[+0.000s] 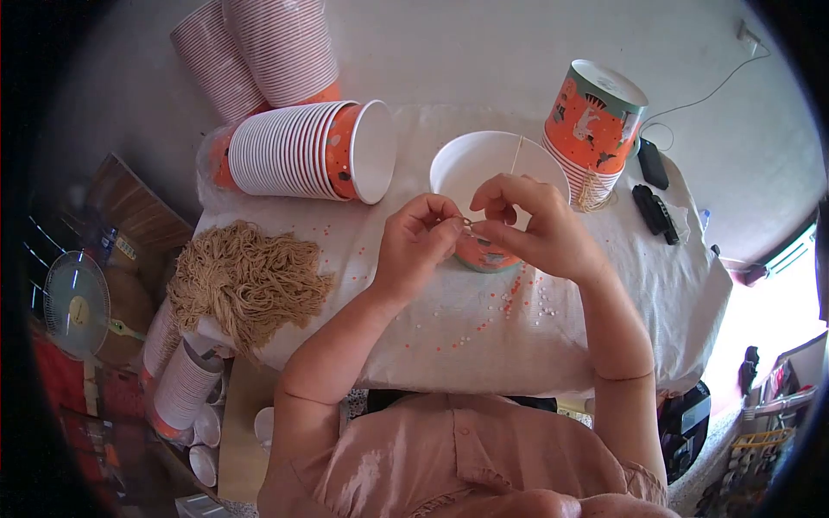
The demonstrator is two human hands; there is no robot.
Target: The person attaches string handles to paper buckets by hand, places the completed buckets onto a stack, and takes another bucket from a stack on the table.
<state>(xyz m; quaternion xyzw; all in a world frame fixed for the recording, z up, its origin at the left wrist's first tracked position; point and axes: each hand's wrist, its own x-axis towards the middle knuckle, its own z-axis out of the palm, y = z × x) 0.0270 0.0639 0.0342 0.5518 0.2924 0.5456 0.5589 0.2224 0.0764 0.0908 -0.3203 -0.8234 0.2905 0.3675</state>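
Over the near rim of a white-lined orange bucket (453, 164), both hands meet at a short piece of tan string (469, 223). My left hand (420, 242) pinches the string between thumb and finger. My right hand (540, 229) is closed on the string's other side, thumb and forefinger near it. A strand of string also crosses the far rim of the bucket. Small orange and white paper dots (518, 298) lie on the cloth in front of the bucket.
A heap of tan strings (246, 281) lies at left. Behind it are stacked buckets (289, 151), one stack on its side. Another bucket stack (596, 125) stands at back right beside a black phone (653, 164) and a black object (654, 214). White cloth (363, 341) covers the table.
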